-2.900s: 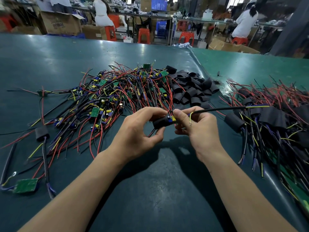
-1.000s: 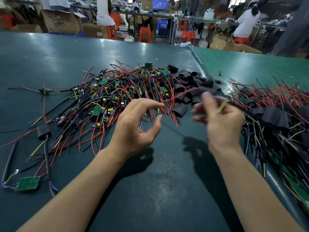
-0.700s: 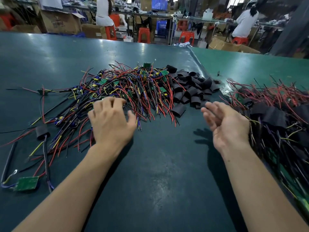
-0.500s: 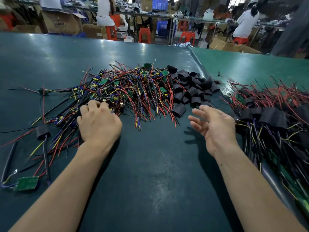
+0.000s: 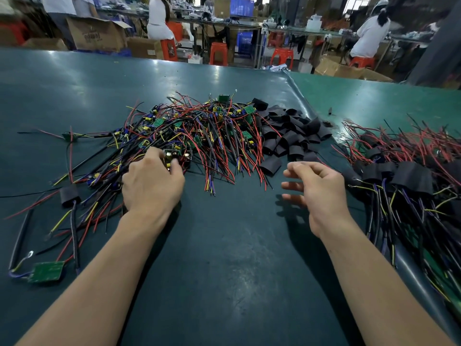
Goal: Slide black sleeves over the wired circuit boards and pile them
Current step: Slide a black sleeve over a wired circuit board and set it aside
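A tangle of bare wired circuit boards [image 5: 199, 131] lies in the middle of the green table [image 5: 224, 270]. My left hand [image 5: 149, 186] rests on its near edge, thumb and fingers pinching one board with a yellow capacitor [image 5: 169, 159]. A heap of black sleeves [image 5: 291, 136] sits just right of the tangle, with one loose sleeve [image 5: 270, 164] at its near edge. My right hand [image 5: 319, 191] hovers a little right of that sleeve, fingers relaxed and holding nothing. Sleeved boards are piled [image 5: 404, 176] at the far right.
A single sleeved board [image 5: 69, 196] and a bare green board [image 5: 46, 270] lie apart at the left. A raised seam [image 5: 299, 101] splits the table surface. Beyond the far edge are cardboard boxes, red stools and seated people.
My right hand let the sleeved board go onto the right pile and came back toward the sleeves, empty. My left hand moved left onto the tangle and closed its fingers on a board.
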`<state>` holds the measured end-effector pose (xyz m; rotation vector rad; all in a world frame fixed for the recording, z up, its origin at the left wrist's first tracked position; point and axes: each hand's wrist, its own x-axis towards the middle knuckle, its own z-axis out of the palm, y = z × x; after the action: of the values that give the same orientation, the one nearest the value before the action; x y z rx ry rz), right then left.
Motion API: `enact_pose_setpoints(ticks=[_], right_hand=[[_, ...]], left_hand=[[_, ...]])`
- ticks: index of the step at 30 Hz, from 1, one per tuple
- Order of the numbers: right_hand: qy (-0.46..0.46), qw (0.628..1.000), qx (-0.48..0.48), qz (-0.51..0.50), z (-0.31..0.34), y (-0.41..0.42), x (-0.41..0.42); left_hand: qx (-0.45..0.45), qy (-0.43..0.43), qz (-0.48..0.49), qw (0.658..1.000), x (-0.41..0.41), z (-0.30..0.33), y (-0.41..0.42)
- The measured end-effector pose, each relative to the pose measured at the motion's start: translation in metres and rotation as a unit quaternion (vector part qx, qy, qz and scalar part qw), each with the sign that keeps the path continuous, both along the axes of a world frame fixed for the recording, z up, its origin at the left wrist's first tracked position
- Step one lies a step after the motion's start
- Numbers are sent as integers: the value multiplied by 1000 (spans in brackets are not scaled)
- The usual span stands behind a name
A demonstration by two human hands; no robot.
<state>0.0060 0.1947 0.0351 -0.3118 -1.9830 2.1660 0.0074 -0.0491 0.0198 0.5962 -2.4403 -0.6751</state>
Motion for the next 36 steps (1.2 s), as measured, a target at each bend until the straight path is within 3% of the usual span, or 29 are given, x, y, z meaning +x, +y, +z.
enact_pose_setpoints(ticks=[3, 7, 10, 12, 14, 16, 20, 23, 26, 28, 30, 32, 36], right_hand=[[-5, 1000, 23, 17, -1, -3, 1], [23, 992, 37, 120, 0, -13, 8], [80, 968, 68, 227, -3, -22, 14], [93, 945, 123, 289, -10, -29, 18], [98, 919, 165, 344, -16, -38, 20], [133, 910, 188, 344, -21, -45, 20], [158, 952, 119, 233, -15, -46, 18], [140, 982, 7, 129, -4, -35, 12], [145, 984, -101, 11, 7, -19, 6], [133, 977, -162, -33, 13, -9, 4], [105, 974, -196, -35, 15, -4, 4], [81, 974, -211, -11, 16, -4, 6], [59, 966, -246, 55, 15, -7, 6]], left_hand=[[79, 131, -55, 987, 1, 4, 9], [261, 220, -123, 932, -3, 11, 18], [498, 216, -152, 826, -5, 19, 20], [608, 186, -177, 751, -5, 21, 23], [668, 141, -230, 694, -2, 20, 33], [682, 99, -283, 668, 1, 17, 46], [650, 133, -315, 679, 1, 15, 52], [599, 200, -287, 720, -1, 13, 41], [457, 217, -310, 805, 3, 8, 40], [315, 202, -334, 865, 8, 2, 45], [160, 172, -366, 900, 12, -3, 51], [60, 165, -412, 894, 15, -6, 55], [-3, 192, -413, 890, 17, -6, 55]])
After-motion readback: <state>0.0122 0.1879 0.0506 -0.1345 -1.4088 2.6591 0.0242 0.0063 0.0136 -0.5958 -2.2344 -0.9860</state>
